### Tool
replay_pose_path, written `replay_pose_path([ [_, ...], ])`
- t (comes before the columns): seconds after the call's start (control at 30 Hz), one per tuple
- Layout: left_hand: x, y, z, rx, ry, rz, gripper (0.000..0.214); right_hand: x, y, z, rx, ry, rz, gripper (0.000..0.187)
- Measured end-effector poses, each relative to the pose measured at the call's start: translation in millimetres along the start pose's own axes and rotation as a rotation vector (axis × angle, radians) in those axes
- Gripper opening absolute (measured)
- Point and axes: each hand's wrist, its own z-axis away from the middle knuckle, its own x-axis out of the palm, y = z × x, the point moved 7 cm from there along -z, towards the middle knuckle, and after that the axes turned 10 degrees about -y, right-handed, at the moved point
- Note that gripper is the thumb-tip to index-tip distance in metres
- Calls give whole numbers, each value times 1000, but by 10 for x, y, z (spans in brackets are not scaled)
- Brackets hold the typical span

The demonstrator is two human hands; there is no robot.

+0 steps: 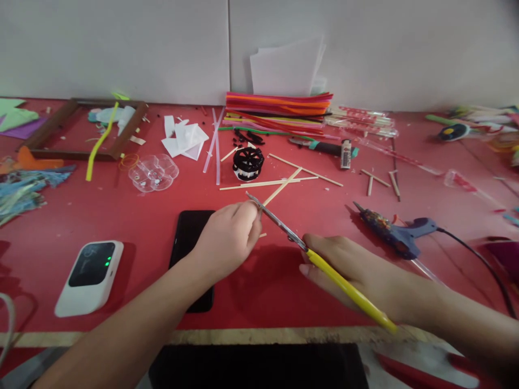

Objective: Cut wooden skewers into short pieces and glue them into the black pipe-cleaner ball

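Observation:
My left hand (231, 237) is closed in a pinch on a thin wooden stick (283, 187), which sticks out toward the back right. In my right hand (348, 270) is a pair of scissors with a yellow handle (348, 292). Its metal blades cross the stick right beside my left fingertips; whether they are closed on it I cannot tell. A few more thin sticks (306, 169) lie just beyond my hands. Behind them sits a small round black piece (248, 163) with spokes on top and pale posts below. A short stick offcut (263, 235) rests near my left fingers.
A black phone (192, 232) lies partly under my left arm, with a white device (90, 278) farther left. At right is a glue gun (393, 232) with its cord. Pliers (324, 147), a lighter (345, 154), pipe cleaners (275, 111) and a brown frame (77, 154) lie farther back.

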Motion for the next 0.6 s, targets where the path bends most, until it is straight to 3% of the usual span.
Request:
replay_pose_path([
  [0.2, -12, 85, 27, 48, 23, -26, 25, 42, 114, 1, 54, -6, -38, 15],
  [0.43, -28, 146, 63, 72, 95, -68, 24, 8, 118, -56, 171, 14, 55, 18],
  [0.6, 9, 112, 66, 50, 99, -88, 25, 22, 136, -90, 145, -6, 95, 16],
])
